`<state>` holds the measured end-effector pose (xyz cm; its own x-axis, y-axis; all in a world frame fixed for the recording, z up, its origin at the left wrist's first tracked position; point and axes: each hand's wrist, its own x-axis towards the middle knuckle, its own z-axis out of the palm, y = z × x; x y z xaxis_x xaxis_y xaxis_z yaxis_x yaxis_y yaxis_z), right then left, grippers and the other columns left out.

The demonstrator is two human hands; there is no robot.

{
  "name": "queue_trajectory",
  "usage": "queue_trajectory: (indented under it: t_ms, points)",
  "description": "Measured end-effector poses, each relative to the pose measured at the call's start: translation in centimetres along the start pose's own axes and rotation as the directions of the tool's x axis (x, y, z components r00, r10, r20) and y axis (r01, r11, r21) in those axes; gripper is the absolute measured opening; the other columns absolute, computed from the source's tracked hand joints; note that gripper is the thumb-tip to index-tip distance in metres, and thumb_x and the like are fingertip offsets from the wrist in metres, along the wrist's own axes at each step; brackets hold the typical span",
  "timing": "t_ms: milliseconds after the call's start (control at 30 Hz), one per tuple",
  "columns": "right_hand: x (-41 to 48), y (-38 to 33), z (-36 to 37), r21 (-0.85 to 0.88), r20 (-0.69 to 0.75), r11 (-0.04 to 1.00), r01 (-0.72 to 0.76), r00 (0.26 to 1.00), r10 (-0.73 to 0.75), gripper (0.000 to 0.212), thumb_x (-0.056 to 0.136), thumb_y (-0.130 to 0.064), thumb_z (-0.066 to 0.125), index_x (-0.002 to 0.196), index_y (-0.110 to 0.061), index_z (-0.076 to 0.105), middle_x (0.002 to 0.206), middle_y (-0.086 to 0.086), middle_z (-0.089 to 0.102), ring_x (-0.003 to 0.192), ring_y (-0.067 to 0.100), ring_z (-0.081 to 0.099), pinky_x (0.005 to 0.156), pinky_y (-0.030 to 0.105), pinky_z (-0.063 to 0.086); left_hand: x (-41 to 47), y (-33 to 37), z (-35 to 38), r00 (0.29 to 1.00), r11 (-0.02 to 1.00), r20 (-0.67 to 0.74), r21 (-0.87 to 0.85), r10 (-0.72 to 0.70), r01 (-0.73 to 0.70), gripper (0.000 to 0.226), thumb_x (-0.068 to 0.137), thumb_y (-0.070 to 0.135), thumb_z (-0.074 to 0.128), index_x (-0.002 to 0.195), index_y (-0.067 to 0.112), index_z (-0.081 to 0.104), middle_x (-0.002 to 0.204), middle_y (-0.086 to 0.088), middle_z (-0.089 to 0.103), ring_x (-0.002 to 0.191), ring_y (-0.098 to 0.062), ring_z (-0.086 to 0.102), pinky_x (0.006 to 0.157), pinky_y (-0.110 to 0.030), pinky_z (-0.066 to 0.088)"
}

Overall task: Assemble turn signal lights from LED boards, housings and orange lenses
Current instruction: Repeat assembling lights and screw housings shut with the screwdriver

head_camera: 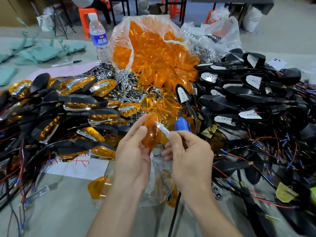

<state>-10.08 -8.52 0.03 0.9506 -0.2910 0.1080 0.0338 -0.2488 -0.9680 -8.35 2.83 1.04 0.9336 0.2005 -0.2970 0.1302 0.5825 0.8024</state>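
Along the bench's left edge lies a heap of finished turn signal lights (77, 103), their wires cut off by the frame. A bag of orange lenses (150, 47) slumps at the far middle. Near the front edge the left hand (133, 151) grips one orange lens (151, 132) upright, thumb curled on its face and fingers behind; the palm hides its lower rim. The right hand (189, 154) pinches a chrome trim strip (161, 128) between thumb and forefinger, tip against the lens's right side; actual contact is hard to make out. A blue tool (182, 124) shows behind the knuckles, base hidden. Black housings with LED boards (253, 82) crowd the right edge.
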Motion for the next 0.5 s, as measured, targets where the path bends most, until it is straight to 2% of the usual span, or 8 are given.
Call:
queue_trajectory:
  t_ms: [100, 200, 267, 300, 367, 400, 500]
  points:
    - [0.2, 0.0, 0.3, 0.203, 0.038, 0.97, -0.13, 0.991, 0.125, 0.031, 0.104, -0.021, 0.063, 0.076, -0.014, 0.072, 0.061, 0.005, 0.071, 0.052, 0.019, 0.071, 0.053, 0.033, 0.059, -0.2, 0.1, 0.2, 0.999, 1.0, 0.023, -0.014, 0.028, -0.028, 0.028, 0.102, 0.012, 0.056, 0.116, 0.024, 0.077, 0.113, -0.004, 0.08, 0.099, -0.016, 0.077, 0.072, -0.023, 0.061]
    - [0.3, -0.1, 0.3, 0.443, 0.114, 0.859, -0.255, 0.967, 0.228, 0.034, 0.106, -0.014, 0.058, 0.078, 0.003, 0.069, 0.063, 0.017, 0.068, 0.05, 0.025, 0.066, 0.047, 0.028, 0.053, -0.3, 0.4, 0.4, 0.997, 0.998, 0.046, 0.003, 0.056, -0.056, 0.028, 0.101, 0.012, 0.058, 0.116, 0.025, 0.077, 0.109, -0.004, 0.08, 0.085, -0.013, 0.076, 0.067, -0.021, 0.059]
    - [0.2, 0.0, 0.4, 0.486, 0.15, 0.831, -0.269, 0.963, 0.225, 0.036, 0.107, -0.016, 0.056, 0.08, 0.004, 0.069, 0.066, 0.02, 0.067, 0.05, 0.025, 0.064, 0.046, 0.027, 0.052, -0.3, 0.4, 0.4, 0.998, 0.998, 0.036, 0.01, 0.055, -0.055, 0.028, 0.1, 0.013, 0.06, 0.117, 0.026, 0.078, 0.106, -0.004, 0.081, 0.08, -0.014, 0.073, 0.062, -0.024, 0.058]
    - [0.1, 0.0, 0.5, 0.493, 0.167, 0.827, -0.27, 0.962, 0.215, 0.038, 0.107, -0.018, 0.055, 0.079, 0.002, 0.07, 0.067, 0.02, 0.067, 0.05, 0.025, 0.064, 0.046, 0.027, 0.051, -0.3, 0.4, 0.4, 0.998, 0.999, 0.036, 0.009, 0.048, -0.049, 0.028, 0.1, 0.013, 0.06, 0.117, 0.027, 0.078, 0.1, -0.004, 0.081, 0.073, -0.015, 0.071, 0.054, -0.026, 0.056]
    - [-0.1, -0.1, 0.9, 0.495, 0.196, 0.825, -0.27, 0.961, 0.197, 0.041, 0.108, -0.02, 0.054, 0.074, -0.006, 0.072, 0.067, 0.017, 0.068, 0.051, 0.025, 0.063, 0.047, 0.028, 0.051, -0.5, 0.2, 0.5, 0.998, 1.0, 0.056, -0.006, 0.022, -0.021, 0.028, 0.102, 0.015, 0.059, 0.118, 0.029, 0.078, 0.082, -0.009, 0.075, 0.055, -0.019, 0.06, 0.039, -0.027, 0.043]
    - [-0.2, -0.1, 1.0, 0.495, 0.201, 0.825, -0.273, 0.96, 0.197, 0.042, 0.108, -0.02, 0.054, 0.072, -0.009, 0.073, 0.066, 0.016, 0.067, 0.051, 0.025, 0.063, 0.047, 0.029, 0.051, -0.7, 0.1, 0.6, 0.998, 1.0, 0.06, -0.009, 0.01, -0.009, 0.029, 0.103, 0.015, 0.058, 0.117, 0.031, 0.078, 0.076, -0.011, 0.071, 0.051, -0.019, 0.055, 0.038, -0.026, 0.038]
    - [-0.2, 0.1, 1.5, 0.482, 0.151, 0.834, -0.267, 0.963, 0.222, 0.042, 0.107, -0.021, 0.055, 0.07, -0.01, 0.071, 0.065, 0.014, 0.067, 0.052, 0.026, 0.064, 0.048, 0.03, 0.052, -0.9, 0.0, 0.8, 0.999, 1.0, 0.03, -0.003, 0.019, -0.019, 0.029, 0.103, 0.015, 0.058, 0.114, 0.032, 0.079, 0.086, -0.009, 0.077, 0.056, -0.017, 0.063, 0.039, -0.025, 0.04]
